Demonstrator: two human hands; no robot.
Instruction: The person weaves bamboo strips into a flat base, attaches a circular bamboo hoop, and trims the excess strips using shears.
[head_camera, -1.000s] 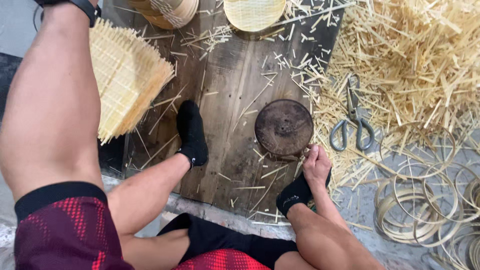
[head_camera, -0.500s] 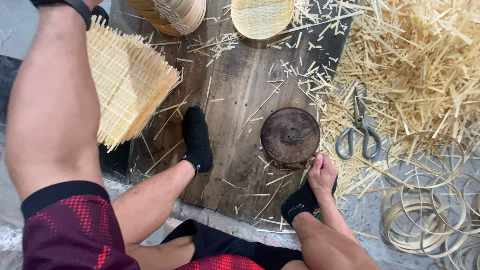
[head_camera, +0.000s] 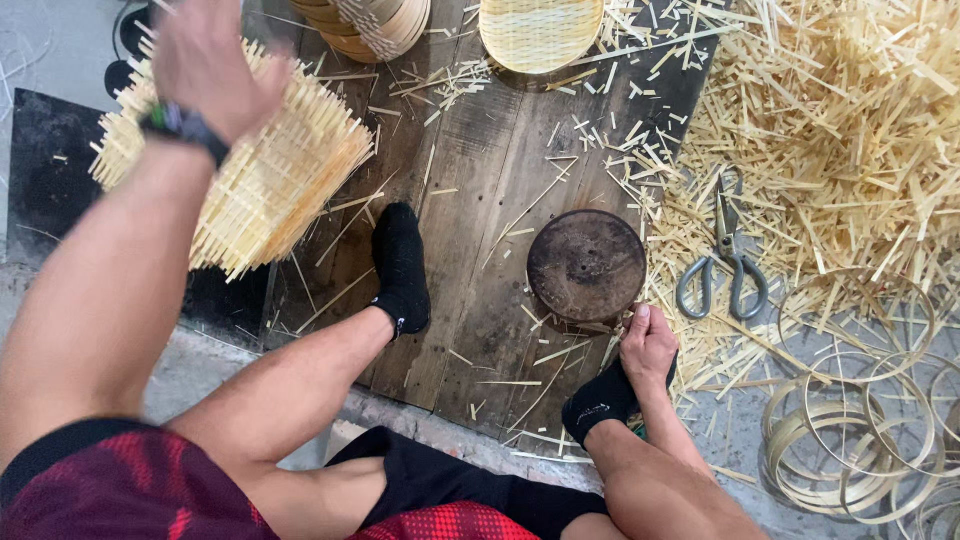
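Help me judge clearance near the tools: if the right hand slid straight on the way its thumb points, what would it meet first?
Probably the round dark disc: the right hand lies at its lower edge, thumb toward it. Depth is unclear.

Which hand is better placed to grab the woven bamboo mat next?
Left, probably. The left hand is raised right over the square woven bamboo mat. The right hand is down by the right foot beside the round dark wooden block, far across the board.
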